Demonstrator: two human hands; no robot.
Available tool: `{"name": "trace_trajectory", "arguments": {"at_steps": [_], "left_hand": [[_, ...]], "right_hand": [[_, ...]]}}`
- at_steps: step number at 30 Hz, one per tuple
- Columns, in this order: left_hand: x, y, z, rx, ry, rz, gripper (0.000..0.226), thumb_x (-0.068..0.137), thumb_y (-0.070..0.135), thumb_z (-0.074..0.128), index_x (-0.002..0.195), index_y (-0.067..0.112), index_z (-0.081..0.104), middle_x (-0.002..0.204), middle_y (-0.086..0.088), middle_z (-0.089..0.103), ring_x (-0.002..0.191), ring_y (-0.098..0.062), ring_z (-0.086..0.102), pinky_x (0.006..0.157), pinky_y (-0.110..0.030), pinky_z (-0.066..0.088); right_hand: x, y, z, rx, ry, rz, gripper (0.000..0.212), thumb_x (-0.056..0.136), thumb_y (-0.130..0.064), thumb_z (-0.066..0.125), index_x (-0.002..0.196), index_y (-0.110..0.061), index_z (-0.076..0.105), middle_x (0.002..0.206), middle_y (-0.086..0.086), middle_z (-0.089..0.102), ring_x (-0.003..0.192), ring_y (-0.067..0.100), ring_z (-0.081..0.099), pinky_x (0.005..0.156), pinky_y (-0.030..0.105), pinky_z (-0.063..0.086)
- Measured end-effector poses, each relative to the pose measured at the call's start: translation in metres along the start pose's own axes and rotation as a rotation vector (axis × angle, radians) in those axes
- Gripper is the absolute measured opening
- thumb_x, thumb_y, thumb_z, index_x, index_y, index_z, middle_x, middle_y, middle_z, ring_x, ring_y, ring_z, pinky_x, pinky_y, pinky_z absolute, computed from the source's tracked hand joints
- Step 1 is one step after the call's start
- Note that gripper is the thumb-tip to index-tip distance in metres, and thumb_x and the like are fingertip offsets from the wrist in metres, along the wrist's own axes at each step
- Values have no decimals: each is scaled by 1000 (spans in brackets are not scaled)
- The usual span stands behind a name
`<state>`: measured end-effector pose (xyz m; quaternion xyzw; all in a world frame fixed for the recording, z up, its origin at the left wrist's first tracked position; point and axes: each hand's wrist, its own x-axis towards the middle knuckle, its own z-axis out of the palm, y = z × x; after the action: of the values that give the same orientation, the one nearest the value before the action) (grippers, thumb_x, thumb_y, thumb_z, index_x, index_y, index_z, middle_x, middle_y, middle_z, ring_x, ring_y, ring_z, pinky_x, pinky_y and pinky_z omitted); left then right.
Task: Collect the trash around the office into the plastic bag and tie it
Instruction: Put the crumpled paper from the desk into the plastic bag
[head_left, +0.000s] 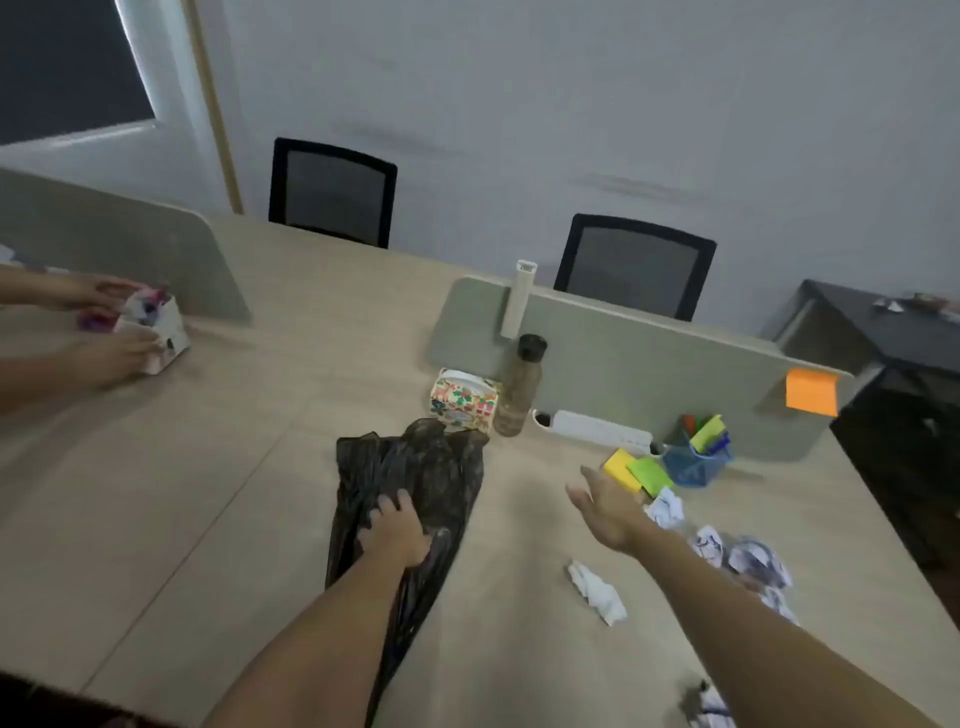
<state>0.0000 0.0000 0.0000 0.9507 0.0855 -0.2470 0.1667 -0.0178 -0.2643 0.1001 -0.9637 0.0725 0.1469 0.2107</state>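
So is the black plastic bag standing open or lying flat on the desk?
Lying flat: the black plastic bag sprawls crumpled on the desk, pressed under the left hand.

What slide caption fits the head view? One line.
Left hand pins bag on desk; open right hand reaches toward crumpled paper.

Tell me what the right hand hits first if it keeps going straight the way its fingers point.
Probably the yellow sticky-note pad, lying just beyond the open right hand. The blue pen holder lies further right. Depth is unclear; the hand may be above the desk and pass over.
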Motion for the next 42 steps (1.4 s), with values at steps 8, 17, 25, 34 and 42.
{"name": "trace_trajectory", "arguments": {"at_steps": [8,17,25,34,42], "left_hand": [[-7,-20,45,-180,155,63,29,104,-1,43,131,0,55,126,-18,64,110,-28,64,97,-36,55],[-148,-16,88,-54,84,690,25,88,55,57,90,40,78,85,28,65,81,8,62,73,-2,47],[-174,-24,58,-842,-125,338,43,81,69,71,80,26,64,102,9,62,92,2,64,93,-25,50],[-111,37,26,-1284,-870,-216,48,107,30,48,77,-2,66,59,-18,71,46,-24,70,40,-27,57],[-124,45,28,-1183,-637,-7,38,104,36,54,94,8,77,84,-10,80,82,-23,74,71,-30,60]], "right_hand": [[-1,5,81,540,-141,263,67,89,-65,38,120,-9,56,107,16,63,83,27,62,76,41,51],[-13,-9,96,1243,-484,576,74,80,-79,39,109,-12,49,119,23,56,104,42,62,79,48,57],[-47,4,123,1105,-358,402,16,86,10,54,84,11,70,79,25,71,65,29,62,58,28,54],[-119,-2,120,980,-429,173,31,82,3,53,63,-19,61,64,-3,62,58,10,52,53,19,39],[-142,36,107,1591,-308,476,26,77,-23,62,95,-11,48,74,7,40,58,20,40,58,31,44]]}}
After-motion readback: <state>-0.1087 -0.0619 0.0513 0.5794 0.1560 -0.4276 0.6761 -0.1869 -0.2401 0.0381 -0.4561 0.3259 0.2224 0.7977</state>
